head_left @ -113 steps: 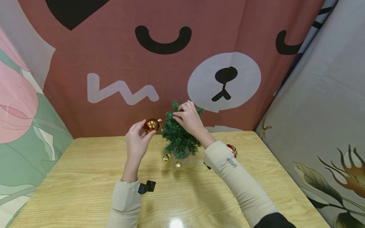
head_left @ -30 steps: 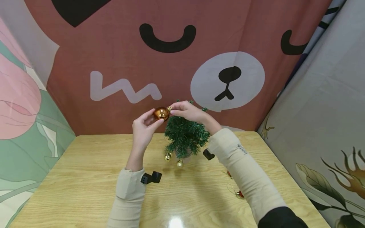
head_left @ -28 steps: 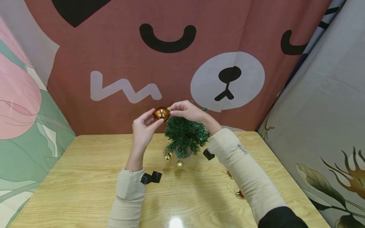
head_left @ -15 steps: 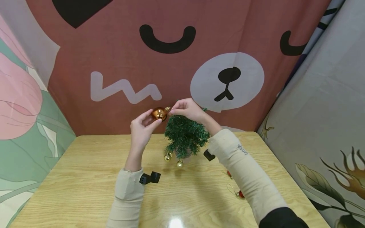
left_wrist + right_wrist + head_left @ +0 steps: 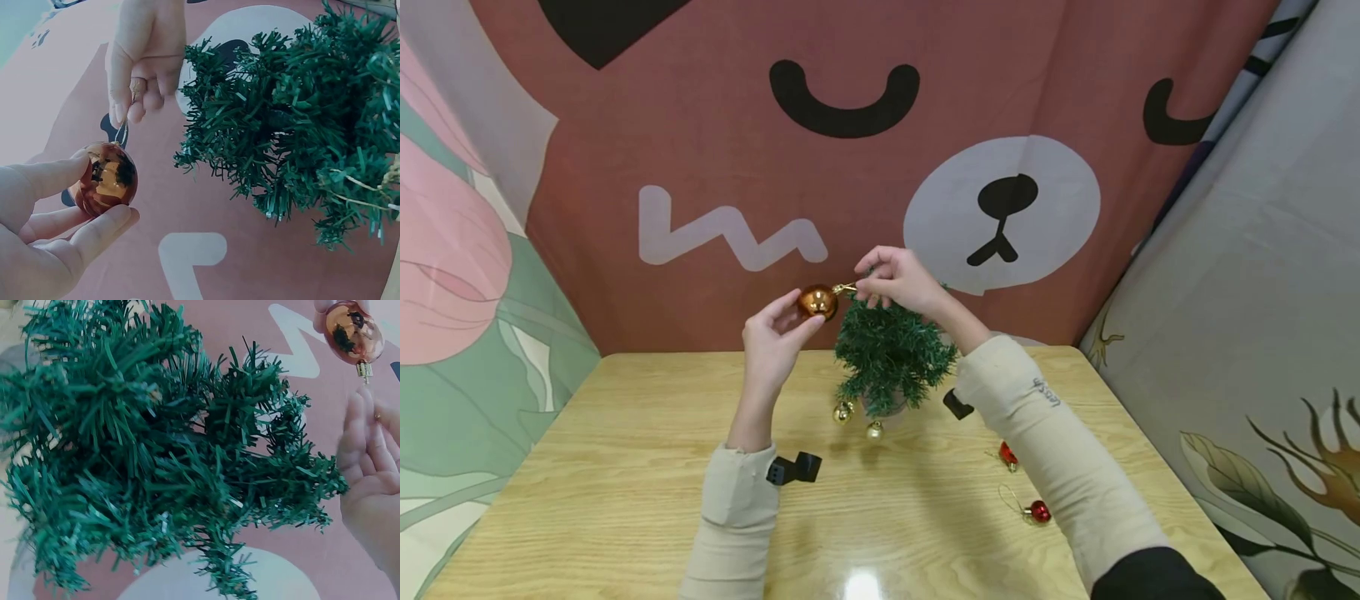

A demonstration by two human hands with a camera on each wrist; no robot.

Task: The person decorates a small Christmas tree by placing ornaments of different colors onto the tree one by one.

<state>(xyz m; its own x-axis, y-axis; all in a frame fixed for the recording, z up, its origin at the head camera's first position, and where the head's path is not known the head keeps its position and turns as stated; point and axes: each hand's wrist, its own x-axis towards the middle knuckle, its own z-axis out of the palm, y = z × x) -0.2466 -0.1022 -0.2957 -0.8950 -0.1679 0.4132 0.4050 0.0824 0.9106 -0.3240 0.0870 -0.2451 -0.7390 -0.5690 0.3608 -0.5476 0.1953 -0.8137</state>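
Note:
A shiny copper-orange Christmas bauble (image 5: 817,302) is held between the thumb and fingers of my left hand (image 5: 772,346), left of the tree's top. My right hand (image 5: 898,282) pinches the bauble's gold hanging loop (image 5: 123,130), drawn taut between the hands. The small green Christmas tree (image 5: 891,350) stands just below and behind my right hand, its top partly hidden by it. In the right wrist view the bauble's gold cap (image 5: 364,370) points toward my right fingertips. Two gold baubles hang low on the tree, a left one (image 5: 842,412) and a front one (image 5: 874,430).
Two red baubles lie on the wooden table (image 5: 647,467) beside my right sleeve: a farther one (image 5: 1008,455) and a nearer one (image 5: 1039,512) with its loop spread out. A brown bear-print cloth (image 5: 715,125) hangs right behind the table's back edge.
My right hand came from the treetop to the bauble, then drew its loop out to the right. My left hand raised the bauble beside the treetop. The red baubles show more from behind the sleeve.

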